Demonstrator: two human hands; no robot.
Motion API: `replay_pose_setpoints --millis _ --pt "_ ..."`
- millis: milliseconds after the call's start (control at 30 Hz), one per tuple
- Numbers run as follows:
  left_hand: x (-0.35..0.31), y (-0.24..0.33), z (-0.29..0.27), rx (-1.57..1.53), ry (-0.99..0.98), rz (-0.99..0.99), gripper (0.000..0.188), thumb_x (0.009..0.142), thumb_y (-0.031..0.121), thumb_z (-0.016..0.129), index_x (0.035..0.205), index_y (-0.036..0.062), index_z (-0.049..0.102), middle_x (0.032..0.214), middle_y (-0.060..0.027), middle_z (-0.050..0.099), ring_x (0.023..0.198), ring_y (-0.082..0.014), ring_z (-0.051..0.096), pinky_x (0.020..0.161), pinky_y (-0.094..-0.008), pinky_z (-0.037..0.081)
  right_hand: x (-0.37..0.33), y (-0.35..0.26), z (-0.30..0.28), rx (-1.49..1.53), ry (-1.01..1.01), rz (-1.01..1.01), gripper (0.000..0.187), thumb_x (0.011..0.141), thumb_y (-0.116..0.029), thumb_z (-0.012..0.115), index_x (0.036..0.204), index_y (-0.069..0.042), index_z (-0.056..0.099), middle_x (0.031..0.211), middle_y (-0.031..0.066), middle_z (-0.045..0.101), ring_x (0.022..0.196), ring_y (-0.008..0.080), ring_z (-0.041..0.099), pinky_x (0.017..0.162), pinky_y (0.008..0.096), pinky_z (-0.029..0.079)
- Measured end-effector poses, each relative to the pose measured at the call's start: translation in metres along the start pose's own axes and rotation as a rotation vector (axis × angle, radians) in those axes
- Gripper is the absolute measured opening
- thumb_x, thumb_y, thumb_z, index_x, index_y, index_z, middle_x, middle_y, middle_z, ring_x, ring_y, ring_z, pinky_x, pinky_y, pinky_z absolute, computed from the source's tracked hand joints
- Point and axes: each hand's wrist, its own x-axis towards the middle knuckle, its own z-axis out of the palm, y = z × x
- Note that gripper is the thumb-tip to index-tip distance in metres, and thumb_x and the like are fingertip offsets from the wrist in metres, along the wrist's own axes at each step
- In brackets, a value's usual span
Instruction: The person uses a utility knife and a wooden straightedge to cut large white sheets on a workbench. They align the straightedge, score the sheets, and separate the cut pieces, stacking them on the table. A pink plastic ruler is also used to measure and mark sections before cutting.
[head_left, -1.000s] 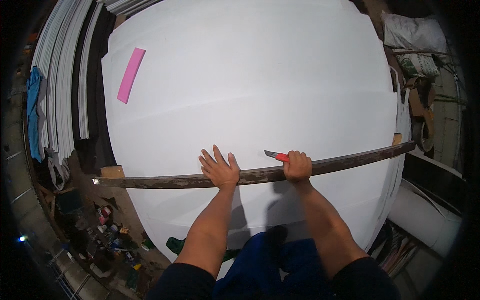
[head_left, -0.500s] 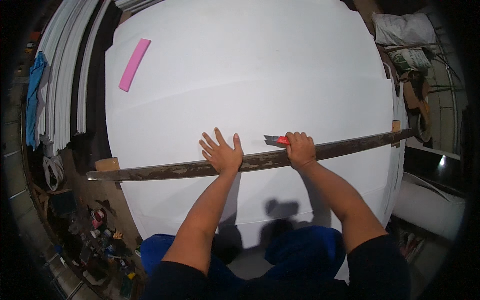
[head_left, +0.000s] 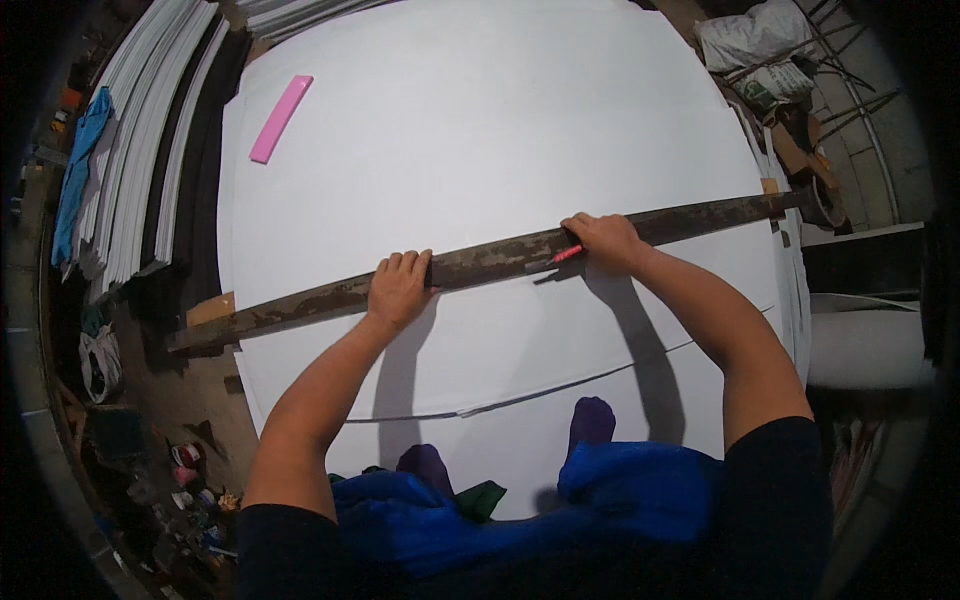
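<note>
My left hand [head_left: 400,285] is wrapped down on the dark bar [head_left: 490,262], fingers curled over its far edge, thumb at its near edge. My right hand [head_left: 608,243] is curled over the bar too, right of the left one, and keeps the red cutter [head_left: 567,255] in its grip, blade pointing left over the bar's near edge; exact thumb placement hidden. The bar lies crosswise under both hands, its right end farther from me than its left.

Edges and room: white sheet [head_left: 470,150] under the bar, a broad stretch of it beyond the bar's far edge. Pink strip [head_left: 280,118] on it, beyond the bar's left part. A curved sheet edge [head_left: 540,391] runs on my side of the bar. Both bar ends stick out past the sheet's sides. Tan block [head_left: 210,308] against the bar's far edge near its left end; second tan block [head_left: 769,186] likewise near its right end.

Containers: pale bag [head_left: 100,362] left of the bar's left end, contents can't tell. White sack [head_left: 757,35] beyond the bar's right end, looks filled, contents hidden.

Pose: hands well apart along the bar, both arms reaching forward, elbows bent outward. My feet in dark purple socks [head_left: 593,420] are on the near side of the bar.
</note>
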Motion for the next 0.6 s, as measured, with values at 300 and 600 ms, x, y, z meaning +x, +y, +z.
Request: replay_pose_setpoints --millis 300,600 --pt "-0.087 0.019 0.013 -0.05 -0.162 0.331 0.053 0.08 0.037 0.085 0.115 0.0078 0.058 0.101 -0.0092 0.063 0.099 -0.0277 0.066 0.07 -0.0413 0.06 -0.083 -0.045 0.075 -0.005 -0.037 -0.103 0.042 0.088 -0.032 0.074 0.121 -0.01 0.06 0.109 0.0111 0.068 0.088 0.0328 0.076 0.067 0.051 0.061" --pt "-0.148 0.102 0.029 -0.199 -0.403 0.507 0.061 0.077 0.046 0.085 0.116 0.0075 0.059 0.107 -0.0103 0.064 0.101 -0.0296 0.068 0.07 -0.0434 0.062 -0.203 -0.084 0.123 0.055 -0.213 -0.112 0.033 0.094 -0.028 0.066 0.118 -0.008 0.057 0.107 0.0119 0.064 0.087 0.0316 0.076 0.066 0.0504 0.06"
